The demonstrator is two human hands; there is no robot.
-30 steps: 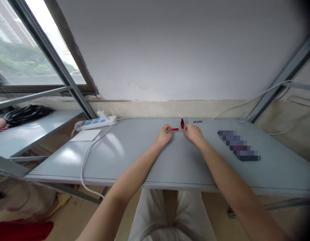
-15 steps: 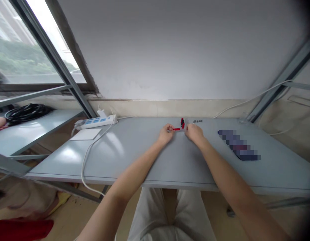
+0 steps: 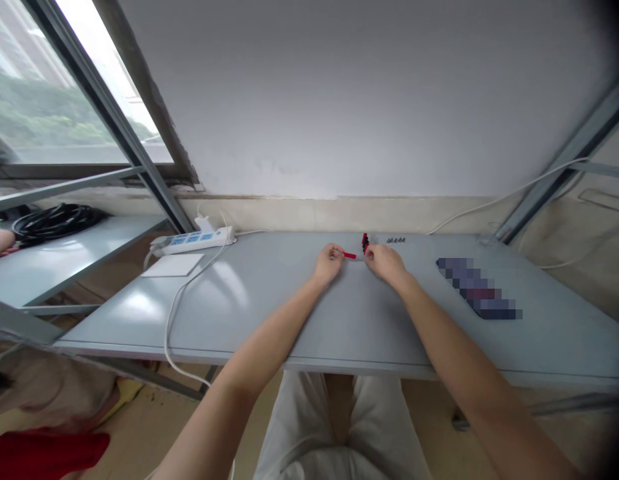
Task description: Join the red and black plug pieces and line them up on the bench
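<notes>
Pinching the red stick [image 3: 349, 255] by its end over the table [image 3: 269, 287], the left hand [image 3: 329, 264] does best held steady, while the right hand [image 3: 386, 264], curled beside the red-and-black pieces [image 3: 365, 241], hides whether it grips anything.

A grey table [image 3: 269, 287] bears red pieces [image 3: 365, 238] and a power strip [image 3: 199, 241].

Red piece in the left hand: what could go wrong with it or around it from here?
The red piece juts from the left hand's fingertips, so it might slip. The right hand is right by the red and black pieces and could knock them. The small dark parts just beyond that hand might get scattered.
</notes>
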